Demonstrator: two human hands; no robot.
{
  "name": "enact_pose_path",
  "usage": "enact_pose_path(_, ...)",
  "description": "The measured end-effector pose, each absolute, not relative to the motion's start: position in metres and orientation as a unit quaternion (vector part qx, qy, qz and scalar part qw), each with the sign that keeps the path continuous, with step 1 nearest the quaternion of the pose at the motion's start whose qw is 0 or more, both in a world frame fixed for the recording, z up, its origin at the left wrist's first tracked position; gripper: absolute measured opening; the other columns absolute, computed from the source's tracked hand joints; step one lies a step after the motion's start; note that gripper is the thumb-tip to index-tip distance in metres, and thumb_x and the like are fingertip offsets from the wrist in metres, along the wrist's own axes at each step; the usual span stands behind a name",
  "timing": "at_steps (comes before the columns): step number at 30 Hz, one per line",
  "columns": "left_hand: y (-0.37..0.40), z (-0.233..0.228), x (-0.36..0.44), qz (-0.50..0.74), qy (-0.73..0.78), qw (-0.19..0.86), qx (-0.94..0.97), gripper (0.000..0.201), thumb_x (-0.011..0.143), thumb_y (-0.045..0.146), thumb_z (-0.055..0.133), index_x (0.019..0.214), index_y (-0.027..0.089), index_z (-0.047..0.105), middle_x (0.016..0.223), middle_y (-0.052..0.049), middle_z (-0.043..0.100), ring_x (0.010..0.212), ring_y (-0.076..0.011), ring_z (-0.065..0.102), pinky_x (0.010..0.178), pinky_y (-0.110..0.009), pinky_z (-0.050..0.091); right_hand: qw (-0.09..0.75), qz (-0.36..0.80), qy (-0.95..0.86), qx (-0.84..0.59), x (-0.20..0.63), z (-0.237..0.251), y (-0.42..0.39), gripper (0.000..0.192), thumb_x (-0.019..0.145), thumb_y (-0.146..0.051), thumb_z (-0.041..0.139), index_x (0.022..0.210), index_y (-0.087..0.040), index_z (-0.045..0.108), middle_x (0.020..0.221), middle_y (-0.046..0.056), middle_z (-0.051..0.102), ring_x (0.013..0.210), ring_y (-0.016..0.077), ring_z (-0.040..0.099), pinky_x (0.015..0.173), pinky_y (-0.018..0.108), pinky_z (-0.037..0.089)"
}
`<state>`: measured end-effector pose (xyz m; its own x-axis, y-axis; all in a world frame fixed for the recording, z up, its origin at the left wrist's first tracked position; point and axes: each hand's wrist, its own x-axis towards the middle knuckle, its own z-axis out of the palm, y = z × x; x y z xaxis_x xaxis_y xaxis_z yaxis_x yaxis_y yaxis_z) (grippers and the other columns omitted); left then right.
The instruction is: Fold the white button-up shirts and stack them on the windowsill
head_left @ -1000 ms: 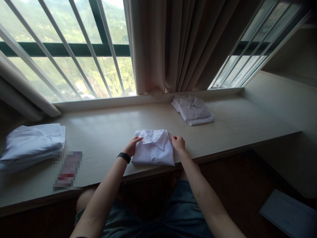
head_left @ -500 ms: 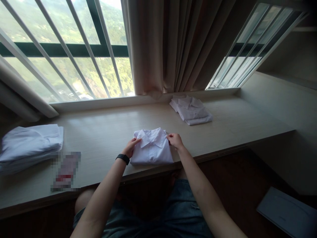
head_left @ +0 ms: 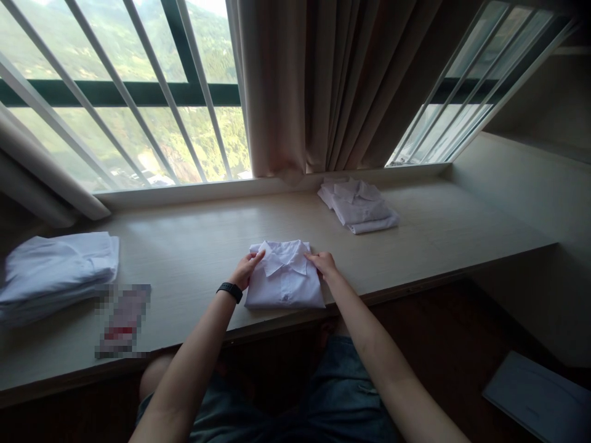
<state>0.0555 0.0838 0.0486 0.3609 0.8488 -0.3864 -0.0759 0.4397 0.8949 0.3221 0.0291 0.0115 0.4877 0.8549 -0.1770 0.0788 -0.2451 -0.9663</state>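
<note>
A white collared shirt point(head_left: 289, 286), folded into a neat rectangle, lies at the front edge of the desk with its collar pointing away from me. My left hand point(head_left: 247, 269) grips its left side near the collar, thumb on top and the other fingers mostly hidden at the side. On the opposite side, my right hand point(head_left: 323, 263) holds the shirt's edge by the collar, its thumb resting on the fabric. Both hands are closed on the shirt, which lies flat.
Folded white shirts point(head_left: 357, 206) lie at the back right of the desk point(head_left: 184, 246). A stack of white clothes point(head_left: 60, 271) is at the left, beside a blurred-out item point(head_left: 122, 320). Behind stand a curtain point(head_left: 277, 92) and barred windows. A pale flat object point(head_left: 538, 394) rests low at right.
My right hand has shifted slightly left, and its thumb now lies on the shirt near the collar. The left thumb has moved up a little. The collar looks flatter.
</note>
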Motion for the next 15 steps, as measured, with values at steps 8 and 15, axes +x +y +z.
enact_pose_path(8,0.106,0.058,0.059,0.378,0.479,0.604,0.513,0.059,0.075,0.054,0.077,0.117,0.017,0.061,0.095,-0.009,0.074,0.072,-0.018,0.069,0.061,-0.027,0.054,0.571,0.357,-0.372,-0.639,0.322,0.017,0.049,0.058,0.069,-0.049,0.076,0.116,-0.017,0.063,0.083,0.006,0.075,0.075,0.0215,0.07,0.066,0.029,0.054)
enact_pose_path(15,0.121,0.036,0.058,0.357,0.602,0.409,0.586,0.053,0.078,0.042,0.074,0.121,0.015,0.061,0.115,-0.018,0.068,0.106,-0.0291,0.066,0.096,-0.044,0.05,0.515,0.237,-0.339,-0.751,0.323,-0.007,0.052,0.041,0.086,-0.049,0.054,0.108,-0.016,0.067,0.109,0.016,0.072,0.106,0.029,0.066,0.094,0.041,0.05)
